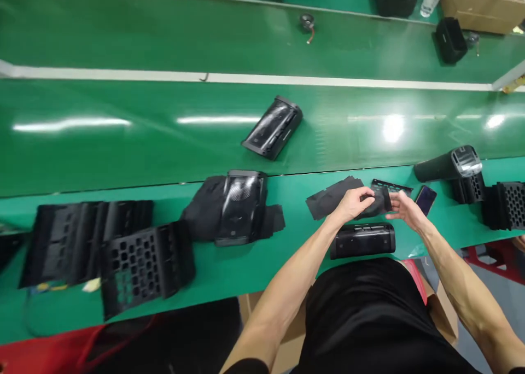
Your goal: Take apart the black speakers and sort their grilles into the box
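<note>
My left hand [353, 203] pinches a thin, dark, see-through sheet [380, 200], with thumb and forefinger together near its upper left. At the sheet's right end is my right hand [407, 209], its upper fingers gripping the edge and its lower fingers loosely apart. Below both hands a glossy black speaker-like housing [363, 240] lies lengthwise on the green bench. More flat black sheets [331, 197] lie spread out just left of my left hand. Behind the held sheet is a black perforated panel [391, 187], partly covered.
A phone [426, 200] lies right of my right hand. Farther right stands a black cylindrical housing [449, 163] by stacked grilles [508, 204]. To the left are another glossy housing [241, 207] and stacked perforated panels [133, 264]. One housing [274, 127] rests on the green belt.
</note>
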Motion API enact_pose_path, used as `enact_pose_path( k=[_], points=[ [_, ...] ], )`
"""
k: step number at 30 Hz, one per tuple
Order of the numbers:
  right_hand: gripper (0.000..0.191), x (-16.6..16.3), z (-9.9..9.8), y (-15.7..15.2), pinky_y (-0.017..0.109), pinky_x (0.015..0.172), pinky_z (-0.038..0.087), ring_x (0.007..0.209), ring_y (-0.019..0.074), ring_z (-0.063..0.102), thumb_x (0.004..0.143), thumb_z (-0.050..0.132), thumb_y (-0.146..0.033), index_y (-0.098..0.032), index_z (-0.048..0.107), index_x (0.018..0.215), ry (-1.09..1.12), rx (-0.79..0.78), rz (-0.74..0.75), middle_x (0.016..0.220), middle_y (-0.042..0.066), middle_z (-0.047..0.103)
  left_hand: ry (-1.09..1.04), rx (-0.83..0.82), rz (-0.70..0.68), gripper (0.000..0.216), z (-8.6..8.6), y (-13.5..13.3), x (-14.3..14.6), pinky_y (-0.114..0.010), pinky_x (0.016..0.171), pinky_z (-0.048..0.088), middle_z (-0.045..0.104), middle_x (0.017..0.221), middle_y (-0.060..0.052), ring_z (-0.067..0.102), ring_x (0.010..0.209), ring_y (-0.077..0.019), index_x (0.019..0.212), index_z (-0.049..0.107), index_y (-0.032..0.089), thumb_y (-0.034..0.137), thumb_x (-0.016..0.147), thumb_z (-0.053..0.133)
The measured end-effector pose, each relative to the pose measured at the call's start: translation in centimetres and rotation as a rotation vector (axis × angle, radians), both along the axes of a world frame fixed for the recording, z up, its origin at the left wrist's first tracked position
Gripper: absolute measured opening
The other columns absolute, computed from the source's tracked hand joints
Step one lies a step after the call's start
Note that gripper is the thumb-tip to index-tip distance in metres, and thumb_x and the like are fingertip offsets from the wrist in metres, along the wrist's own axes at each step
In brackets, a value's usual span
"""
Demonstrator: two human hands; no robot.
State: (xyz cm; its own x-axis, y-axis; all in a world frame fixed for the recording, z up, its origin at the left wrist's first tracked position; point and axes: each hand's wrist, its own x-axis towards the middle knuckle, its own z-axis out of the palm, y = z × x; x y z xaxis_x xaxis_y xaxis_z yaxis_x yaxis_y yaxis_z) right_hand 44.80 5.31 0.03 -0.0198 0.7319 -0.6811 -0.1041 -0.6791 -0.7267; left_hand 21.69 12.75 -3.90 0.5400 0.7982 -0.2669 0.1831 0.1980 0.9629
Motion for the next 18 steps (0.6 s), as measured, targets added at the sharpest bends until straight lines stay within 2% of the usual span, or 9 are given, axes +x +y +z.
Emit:
enact_pose_path(
  k=[2, 4, 6, 9, 11, 12, 15, 17, 18],
  points=[
    [0.055, 1.0, -0.5, -0.8, 0.033, 0.071, 0.060, 0.078, 0.0218, 0.069, 0.084, 0.071, -0.073, -0.022, 0.070, 0.102, -0.351, 0.017, 0.047, 0.086, 0.005, 0.076, 0.110, 0.095, -0.102, 0.023, 0.1, 0.6, 2.0, -0.031, 0.077, 0.053, 0.076, 0.080, -0.001, 0.066, 0.070, -0.0185, 0.103, 0.082, 0.021, 0.037, 0.091, 0.071],
    [0.044, 1.8, -1.1, -1.1, 0.031, 0.069, 0.055, 0.072, 0.0207, 0.064, 0.087, 0.065, -0.066, -0.022, 0.066, 0.089, -0.608, 0.012, 0.103, 0.075, 0.002, 0.070, 0.287, 0.232, -0.199, 0.020, 0.0, 1.3, 4.0, -0.033, 0.084, 0.054, 0.080, 0.091, -0.003, 0.071, 0.082, -0.0221, 0.107, 0.082, 0.025, 0.033, 0.095, 0.068],
    [0.037, 2.6, -1.7, -1.0, 0.032, 0.069, 0.051, 0.068, 0.0209, 0.060, 0.092, 0.057, -0.057, -0.023, 0.062, 0.078, -0.708, -0.018, 0.118, 0.067, 0.001, 0.064, 0.440, 0.320, -0.254, 0.020, -0.2, 1.8, 5.7, -0.037, 0.092, 0.054, 0.082, 0.107, -0.006, 0.073, 0.099, -0.0264, 0.114, 0.080, 0.028, 0.030, 0.098, 0.067],
    [0.028, 3.8, -2.4, -0.7, 0.035, 0.076, 0.048, 0.074, 0.0238, 0.061, 0.091, 0.057, -0.045, -0.024, 0.061, 0.073, -0.783, -0.070, 0.114, 0.068, 0.003, 0.063, 0.552, 0.338, -0.285, 0.026, -0.6, 2.3, 7.2, -0.043, 0.099, 0.052, 0.077, 0.122, -0.010, 0.069, 0.115, -0.0316, 0.125, 0.074, 0.028, 0.029, 0.101, 0.067],
    [0.020, 4.3, -2.5, -0.7, 0.037, 0.082, 0.048, 0.085, 0.0267, 0.065, 0.090, 0.060, -0.041, -0.024, 0.068, 0.086, -0.850, -0.089, 0.112, 0.085, 0.007, 0.070, 0.614, 0.367, -0.277, 0.034, -1.0, 2.6, 7.3, -0.046, 0.102, 0.050, 0.071, 0.130, -0.014, 0.063, 0.125, -0.0354, 0.134, 0.069, 0.026, 0.030, 0.100, 0.069],
    [0.022, 4.5, -2.5, -0.7, 0.037, 0.084, 0.049, 0.091, 0.0281, 0.066, 0.091, 0.062, -0.042, -0.023, 0.071, 0.097, -0.900, -0.092, 0.106, 0.098, 0.009, 0.073, 0.646, 0.390, -0.254, 0.040, -1.1, 2.8, 7.1, -0.047, 0.104, 0.049, 0.067, 0.134, -0.016, 0.059, 0.129, -0.0375, 0.139, 0.066, 0.025, 0.030, 0.099, 0.070],
    [0.049, 4.7, -2.5, -0.7, 0.040, 0.089, 0.052, 0.109, 0.0329, 0.067, 0.094, 0.063, -0.056, -0.021, 0.067, 0.128, -1.067, -0.064, 0.086, 0.127, 0.015, 0.069, 0.740, 0.438, -0.149, 0.053, -1.7, 3.5, 6.4, -0.049, 0.106, 0.048, 0.061, 0.137, -0.019, 0.054, 0.130, -0.0404, 0.145, 0.062, 0.020, 0.031, 0.096, 0.075],
    [0.055, 4.5, -2.6, -0.2, 0.042, 0.092, 0.054, 0.118, 0.0353, 0.066, 0.094, 0.064, -0.058, -0.020, 0.064, 0.135, -1.112, -0.030, 0.113, 0.137, 0.018, 0.065, 0.776, 0.424, -0.148, 0.043, -2.1, 4.1, 6.1, -0.048, 0.104, 0.049, 0.063, 0.132, -0.018, 0.055, 0.125, -0.0389, 0.137, 0.069, 0.019, 0.030, 0.095, 0.074],
    [0.052, 4.5, -2.8, 0.2, 0.042, 0.094, 0.054, 0.121, 0.0357, 0.065, 0.095, 0.064, -0.053, -0.020, 0.065, 0.135, -1.112, -0.018, 0.143, 0.140, 0.019, 0.063, 0.781, 0.410, -0.170, 0.034, -2.2, 4.3, 6.0, -0.048, 0.102, 0.050, 0.064, 0.129, -0.017, 0.055, 0.123, -0.0379, 0.127, 0.074, 0.019, 0.029, 0.095, 0.073]
  ],
)
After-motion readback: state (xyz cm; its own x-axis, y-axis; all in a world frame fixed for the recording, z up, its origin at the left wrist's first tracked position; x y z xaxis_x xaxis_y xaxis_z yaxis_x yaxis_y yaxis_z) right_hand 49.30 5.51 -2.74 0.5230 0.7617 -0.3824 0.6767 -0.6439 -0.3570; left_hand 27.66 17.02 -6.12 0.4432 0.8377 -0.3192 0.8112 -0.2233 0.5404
